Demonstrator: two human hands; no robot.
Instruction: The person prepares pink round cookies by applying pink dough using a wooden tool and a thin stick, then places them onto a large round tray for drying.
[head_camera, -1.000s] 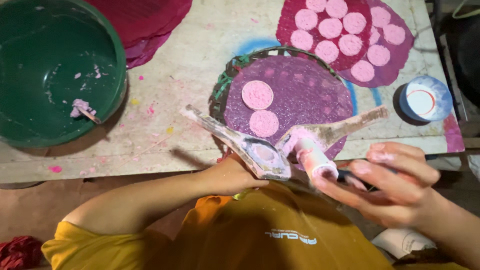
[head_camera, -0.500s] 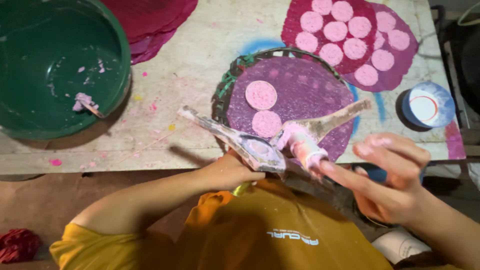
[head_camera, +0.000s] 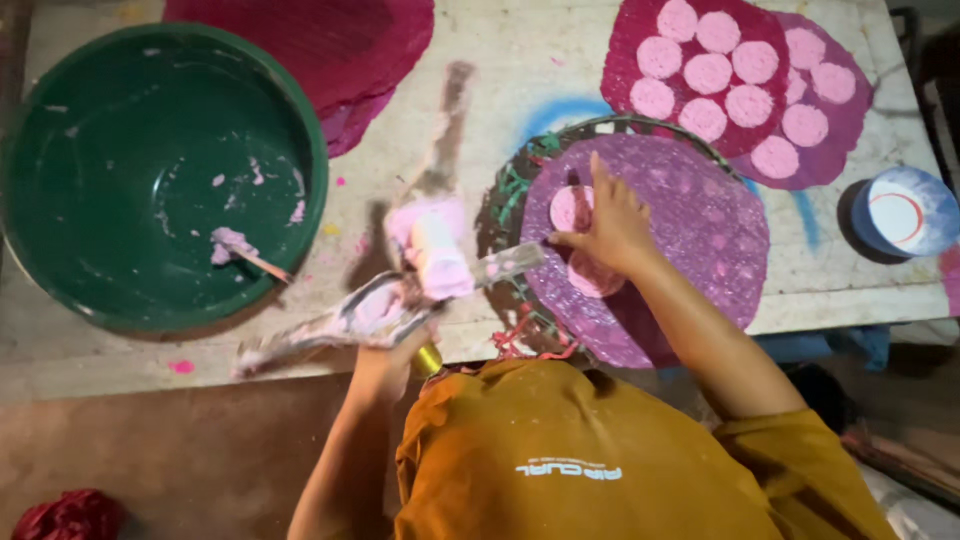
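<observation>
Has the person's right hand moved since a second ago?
Yes. The right hand was held near the body, below the table edge; now it is out over the purple mat on the round tray, fingers on the pink discs.

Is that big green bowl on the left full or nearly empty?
Nearly empty. The green bowl shows its bare inside almost everywhere, with only pink smears and one small pink lump on a stick near the bottom.

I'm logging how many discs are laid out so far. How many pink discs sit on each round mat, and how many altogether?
Far dark-red mat: 9 pink discs, e.g.
Near purple mat: 2 pink discs, both partly covered by the right hand
Total: 11
</observation>
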